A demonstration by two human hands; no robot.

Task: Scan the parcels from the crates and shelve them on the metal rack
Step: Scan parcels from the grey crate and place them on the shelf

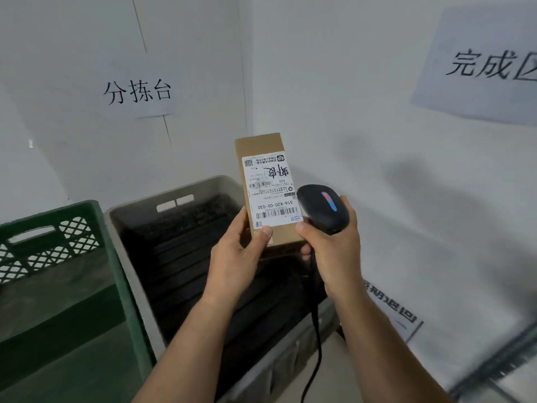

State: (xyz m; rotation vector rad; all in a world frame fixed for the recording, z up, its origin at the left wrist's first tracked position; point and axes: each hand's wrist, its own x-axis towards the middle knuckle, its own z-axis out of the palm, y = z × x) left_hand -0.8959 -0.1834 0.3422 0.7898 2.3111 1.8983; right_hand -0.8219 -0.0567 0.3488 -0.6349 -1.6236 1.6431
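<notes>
My left hand (238, 251) holds a slim brown cardboard parcel (261, 146) upright by its lower end, with the white shipping label and its barcodes facing me. My right hand (334, 251) grips a black corded barcode scanner (322, 205) with a red and blue button, its head right beside the label's lower right corner. Both are held over a grey crate (130, 228) whose dark ribbed floor shows no parcels. A green lattice crate (96, 245) stands to its left, also with nothing visible inside.
White walls meet in a corner behind the crates. Paper signs with handwritten characters hang on the left wall (136, 91) and the right wall (488, 65). A metal rack edge (499, 370) shows at the bottom right. The scanner cable (315, 353) hangs down over the grey crate.
</notes>
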